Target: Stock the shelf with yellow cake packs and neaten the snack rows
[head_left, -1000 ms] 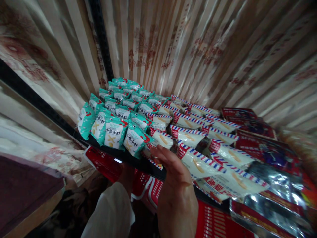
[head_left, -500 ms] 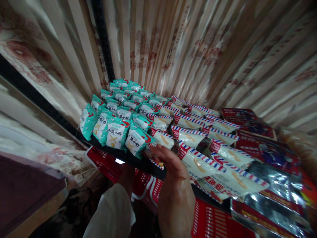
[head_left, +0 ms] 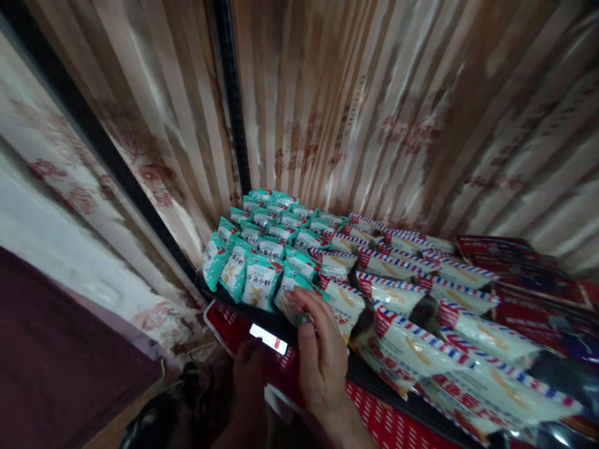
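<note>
At the front right corner of a block of teal-and-white snack bags, my right hand has its fingers curled over one teal snack bag. A teal corner of that bag shows between thumb and fingers, and the hand covers its right side. Below the shelf edge, my left hand is dark, its fingers hard to make out. Close by it glows a lit screen, perhaps a phone; whether the hand holds it I cannot tell.
Cream snack bags with red-and-blue striped edges stand in rows to the right, dark red packs beyond. Red baskets sit under the black shelf edge. Printed curtains hang behind, with a black post.
The view has shifted, so the shelf sits lower and further right. My right hand has moved left onto the teal bag, its fingers curling. More of the lit screen shows.
</note>
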Demonstrator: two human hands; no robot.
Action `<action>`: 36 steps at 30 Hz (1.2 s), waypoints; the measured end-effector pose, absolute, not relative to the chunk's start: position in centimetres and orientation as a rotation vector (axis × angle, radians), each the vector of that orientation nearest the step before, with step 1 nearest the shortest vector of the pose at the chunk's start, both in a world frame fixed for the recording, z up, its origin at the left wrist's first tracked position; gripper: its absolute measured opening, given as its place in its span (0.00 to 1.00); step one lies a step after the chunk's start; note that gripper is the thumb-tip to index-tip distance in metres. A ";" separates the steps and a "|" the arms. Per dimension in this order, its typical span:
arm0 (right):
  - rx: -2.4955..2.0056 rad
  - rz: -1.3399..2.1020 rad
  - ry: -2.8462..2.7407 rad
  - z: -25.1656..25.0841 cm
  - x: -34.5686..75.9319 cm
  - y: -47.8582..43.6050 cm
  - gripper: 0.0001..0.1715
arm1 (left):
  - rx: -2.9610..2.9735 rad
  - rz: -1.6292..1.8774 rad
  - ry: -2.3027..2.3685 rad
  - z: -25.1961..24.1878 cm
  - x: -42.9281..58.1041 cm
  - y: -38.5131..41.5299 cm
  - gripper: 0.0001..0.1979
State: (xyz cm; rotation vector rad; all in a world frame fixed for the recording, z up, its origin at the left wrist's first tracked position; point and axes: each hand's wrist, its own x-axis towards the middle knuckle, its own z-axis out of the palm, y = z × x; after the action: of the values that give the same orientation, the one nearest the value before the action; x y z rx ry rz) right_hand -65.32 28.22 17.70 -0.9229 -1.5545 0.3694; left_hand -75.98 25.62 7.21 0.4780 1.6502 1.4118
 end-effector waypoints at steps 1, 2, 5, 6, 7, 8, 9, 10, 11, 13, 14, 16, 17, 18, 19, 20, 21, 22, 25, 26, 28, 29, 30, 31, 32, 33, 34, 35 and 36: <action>-0.904 0.334 -1.610 17.8 -65.8 28.5 0.17 | 0.562 1.491 1.665 7.4 -77.3 25.0 0.15; -0.891 0.304 -1.658 17.8 -66.4 28.7 0.18 | 0.654 1.527 1.702 7.7 -78.7 24.5 0.15; -0.874 0.227 -1.751 17.7 -68.1 29.5 0.19 | 0.932 1.556 1.850 9.1 -83.1 25.5 0.17; -0.876 0.211 -1.772 17.6 -68.7 29.7 0.19 | 1.070 1.600 1.907 9.7 -84.4 26.6 0.16; -0.880 0.206 -1.793 17.4 -69.3 29.8 0.19 | 1.218 1.644 1.966 10.4 -85.5 27.9 0.14; -0.888 0.215 -1.815 17.2 -70.0 29.9 0.20 | 1.354 1.685 2.032 11.0 -86.5 29.4 0.13; -0.899 0.233 -1.837 17.0 -70.7 30.0 0.20 | 1.500 1.718 2.080 11.5 -87.2 30.9 0.12; -0.911 0.254 -1.862 16.9 -71.4 30.1 0.20 | 1.622 1.758 2.111 11.8 -87.7 32.2 0.12; -0.923 0.273 -1.887 16.7 -72.1 30.2 0.20 | 1.731 1.785 2.125 12.0 -88.0 33.3 0.12; -0.934 0.289 -1.933 16.8 -73.5 30.6 0.20 | 1.874 1.803 2.130 12.0 -88.3 34.5 0.14; -0.933 0.282 -1.952 17.0 -74.1 31.0 0.20 | 1.911 1.795 2.130 11.9 -88.2 34.7 0.15; -0.922 0.232 -1.984 18.1 -74.9 32.2 0.20 | 1.943 1.766 2.131 11.7 -88.0 34.8 0.18; -0.924 0.190 -1.999 18.8 -75.2 33.1 0.20 | 1.953 1.749 2.126 11.7 -87.8 34.7 0.19; -0.948 0.142 -2.018 19.7 -75.4 34.1 0.20 | 1.958 1.729 2.119 11.6 -87.5 34.6 0.21; -0.995 0.088 -2.043 20.6 -75.6 35.3 0.19 | 1.959 1.704 2.113 11.6 -87.3 34.6 0.22; -1.079 0.042 -2.076 21.6 -75.7 36.7 0.19 | 1.953 1.672 2.111 11.5 -87.0 34.6 0.24; -1.196 -0.011 -2.112 22.5 -75.9 38.2 0.18 | 1.944 1.634 2.111 11.5 -86.6 34.7 0.25; -1.317 -0.066 -2.161 23.3 -76.1 39.7 0.18 | 1.929 1.593 2.119 11.3 -86.3 34.8 0.27; -1.629 -0.146 -2.309 24.7 -77.1 44.1 0.19 | 1.883 1.497 2.153 10.7 -85.7 35.2 0.32; -1.671 -0.146 -2.357 24.8 -77.5 45.3 0.19 | 1.873 1.481 2.163 10.5 -85.6 35.3 0.33; -1.688 -0.129 -2.421 24.6 -78.3 47.2 0.17 | 1.868 1.471 2.163 10.2 -85.7 35.6 0.34; -1.673 -0.119 -2.444 24.3 -78.7 47.8 0.15 | 1.872 1.473 2.155 10.1 -85.7 35.7 0.34; -1.654 -0.110 -2.462 24.0 -79.1 48.3 0.14 | 1.876 1.481 2.146 10.0 -85.8 35.7 0.33; -1.632 -0.103 -2.481 23.8 -79.5 48.6 0.14 | 1.878 1.492 2.141 10.0 -85.9 35.8 0.32; -1.607 -0.095 -2.499 23.6 -79.8 48.7 0.14 | 1.876 1.498 2.145 10.0 -86.0 35.9 0.32; -1.582 -0.086 -2.514 23.4 -80.0 48.7 0.13 | 1.867 1.498 2.159 10.1 -86.0 36.0 0.31; -1.563 -0.078 -2.524 23.4 -80.0 48.5 0.14 | 1.856 1.496 2.178 10.1 -86.0 36.1 0.30; -1.557 -0.074 -2.528 23.4 -79.9 48.3 0.14 | 1.849 1.492 2.194 10.1 -86.1 36.1 0.30; -1.554 -0.071 -2.521 23.5 -79.5 48.0 0.14 | 1.847 1.488 2.204 10.2 -86.1 36.1 0.30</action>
State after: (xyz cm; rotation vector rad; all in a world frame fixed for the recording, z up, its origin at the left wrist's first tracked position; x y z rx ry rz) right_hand -79.53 47.99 23.48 -1.5543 -2.5207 -0.0709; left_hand -86.10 36.14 10.15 1.8468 2.2036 1.4880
